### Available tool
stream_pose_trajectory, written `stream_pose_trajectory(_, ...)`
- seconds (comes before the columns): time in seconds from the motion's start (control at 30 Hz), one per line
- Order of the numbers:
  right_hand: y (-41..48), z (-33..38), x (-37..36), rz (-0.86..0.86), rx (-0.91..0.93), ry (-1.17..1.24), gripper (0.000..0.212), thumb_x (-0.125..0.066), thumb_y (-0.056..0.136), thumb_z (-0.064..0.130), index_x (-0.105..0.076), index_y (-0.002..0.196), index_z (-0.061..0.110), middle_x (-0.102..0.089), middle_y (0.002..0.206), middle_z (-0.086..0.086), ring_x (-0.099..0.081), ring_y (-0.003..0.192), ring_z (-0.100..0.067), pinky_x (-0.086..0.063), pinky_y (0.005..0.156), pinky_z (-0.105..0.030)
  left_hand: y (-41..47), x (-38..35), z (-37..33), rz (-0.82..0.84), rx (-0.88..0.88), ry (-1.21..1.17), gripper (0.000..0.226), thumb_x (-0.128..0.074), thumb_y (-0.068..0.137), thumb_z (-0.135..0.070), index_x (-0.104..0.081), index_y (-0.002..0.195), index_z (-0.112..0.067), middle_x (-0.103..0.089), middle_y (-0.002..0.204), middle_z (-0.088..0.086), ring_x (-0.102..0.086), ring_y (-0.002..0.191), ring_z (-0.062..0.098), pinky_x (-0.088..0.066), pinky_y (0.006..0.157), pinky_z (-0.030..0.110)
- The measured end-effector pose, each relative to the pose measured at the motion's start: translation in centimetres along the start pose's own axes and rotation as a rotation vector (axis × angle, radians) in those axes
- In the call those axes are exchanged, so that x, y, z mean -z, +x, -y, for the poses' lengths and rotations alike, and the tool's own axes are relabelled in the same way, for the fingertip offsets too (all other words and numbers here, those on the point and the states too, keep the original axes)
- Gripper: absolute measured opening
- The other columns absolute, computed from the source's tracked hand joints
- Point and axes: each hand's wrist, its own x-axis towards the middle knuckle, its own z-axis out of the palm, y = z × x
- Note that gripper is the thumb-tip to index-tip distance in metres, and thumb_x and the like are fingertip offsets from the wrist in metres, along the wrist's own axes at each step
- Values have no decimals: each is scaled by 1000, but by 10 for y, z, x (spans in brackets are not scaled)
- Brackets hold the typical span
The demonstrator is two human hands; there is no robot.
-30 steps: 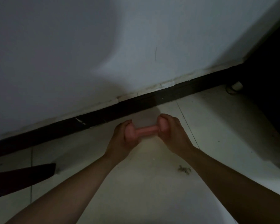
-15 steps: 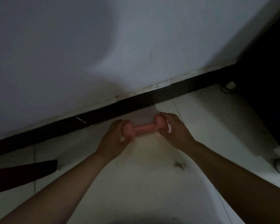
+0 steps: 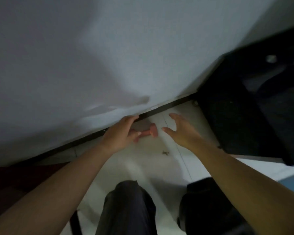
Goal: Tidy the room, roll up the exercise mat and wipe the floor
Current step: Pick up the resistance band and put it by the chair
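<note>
We no longer grip the pink dumbbell (image 3: 150, 131): left hand (image 3: 120, 134) and right hand (image 3: 182, 131) hover, fingers apart, and it lies at the wall edge of the floor (image 3: 143, 167), seemingly stowed.

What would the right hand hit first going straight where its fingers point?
Likely the dark baseboard; the right hand points just past the pink dumbbell, though depth is unclear.

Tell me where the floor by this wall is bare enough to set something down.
Bare tile lies between the debris clump and the knees, and between the right hand and the dark furniture. Crowded: the skirting strip, where the pink dumbbell lies by the left hand.
</note>
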Motion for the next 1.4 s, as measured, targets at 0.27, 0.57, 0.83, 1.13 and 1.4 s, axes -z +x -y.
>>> stream_pose_trajectory(0.27,-195,161,159,-70,-68,6,58,-48,90,51,-33,139,25,-39,144,1,-42,126,-19,-37,96,-30,-102,217,-180,-7,-82,2,50,-46,94,-40,-36,139,-22,-38,145,-1,-37,132,17,-31,103,29)
stream_pose_trajectory(0.57,-352,276,233,-303,5,25,54,-45,91,48,-36,139,25,-40,143,3,-35,130,-15,-27,105,-26,-181,357,-286,12,-358,79,53,-37,93,-47,-34,141,-24,-34,147,-6,-31,134,11,-27,105,27)
stream_pose_trajectory(0.83,-422,296,230,-547,-103,114,57,-49,89,49,-35,139,24,-41,142,2,-39,128,-16,-35,105,-33,-214,372,-333,106,-558,78,59,-32,90,-54,-33,141,-25,-34,147,-6,-33,133,12,-28,107,30)
stream_pose_trajectory(1.13,-488,245,236,-715,-285,188,54,-49,89,49,-39,136,24,-46,135,3,-47,116,-14,-37,89,-22,-239,323,-385,260,-615,-1,51,-39,93,-47,-34,140,-28,-36,145,-8,-35,131,9,-27,102,22)
stream_pose_trajectory(1.4,-525,171,261,-777,-350,242,54,-49,90,48,-38,137,22,-44,139,2,-44,123,-14,-32,93,-21,-244,251,-455,401,-584,36,50,-41,94,-45,-33,140,-29,-35,146,-8,-34,130,9,-27,100,21)
